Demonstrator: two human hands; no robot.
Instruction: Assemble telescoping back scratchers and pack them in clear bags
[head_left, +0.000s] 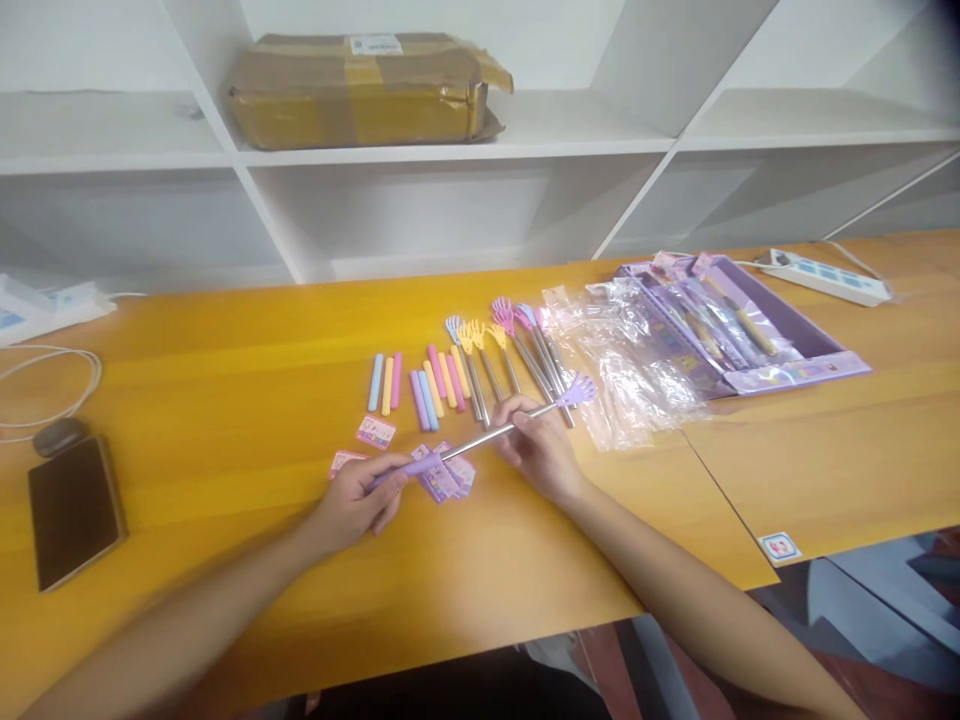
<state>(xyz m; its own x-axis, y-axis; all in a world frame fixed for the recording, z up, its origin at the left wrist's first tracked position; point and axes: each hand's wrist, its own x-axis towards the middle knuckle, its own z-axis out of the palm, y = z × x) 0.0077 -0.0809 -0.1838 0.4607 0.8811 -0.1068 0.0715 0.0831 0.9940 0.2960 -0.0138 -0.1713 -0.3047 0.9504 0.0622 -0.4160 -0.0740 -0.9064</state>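
Over the orange-brown wooden table [225, 370], I have the left hand [356, 502] closed around the purple handle [418, 466] of one silver-shafted back scratcher [480, 439], while the right hand [546, 450] pinches its metal shaft near the lilac hand-shaped head [576, 390], which points to 2 o'clock. Around it I count three short, smooth sticks [387, 387], one blue, one yellow, one pink, at 10 o'clock, two small pink-and-white printed cards [375, 433] at 9, and one purple open-topped box [799, 372] at 2.
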